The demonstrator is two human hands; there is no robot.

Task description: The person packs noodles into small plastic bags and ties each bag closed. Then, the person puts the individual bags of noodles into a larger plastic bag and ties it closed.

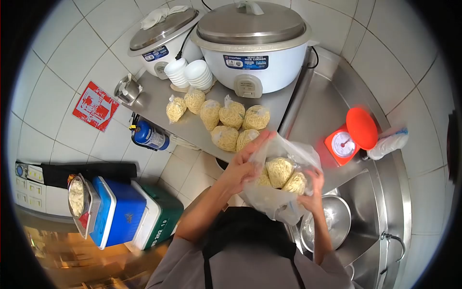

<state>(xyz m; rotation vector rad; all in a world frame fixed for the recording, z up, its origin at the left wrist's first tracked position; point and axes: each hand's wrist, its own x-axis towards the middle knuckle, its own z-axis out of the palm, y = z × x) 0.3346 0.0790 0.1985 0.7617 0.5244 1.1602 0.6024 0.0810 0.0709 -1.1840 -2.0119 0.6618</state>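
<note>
A large translucent plastic bag hangs in front of my body, its mouth held apart. My left hand grips the bag's left rim, fingers closed on the plastic. On the opposite side, my right hand has its fingers closed on the bag's wall. Inside lie at least three portions of yellow noodles. Just beyond my left hand, several small knotted bags of noodles rest on the steel counter. The closest of these is partly hidden behind my left hand and the bag.
Two rice cookers and stacked white bowls stand at the back. To the right are a red scale, a sink and a metal bowl. A fire extinguisher and coolers are on the left.
</note>
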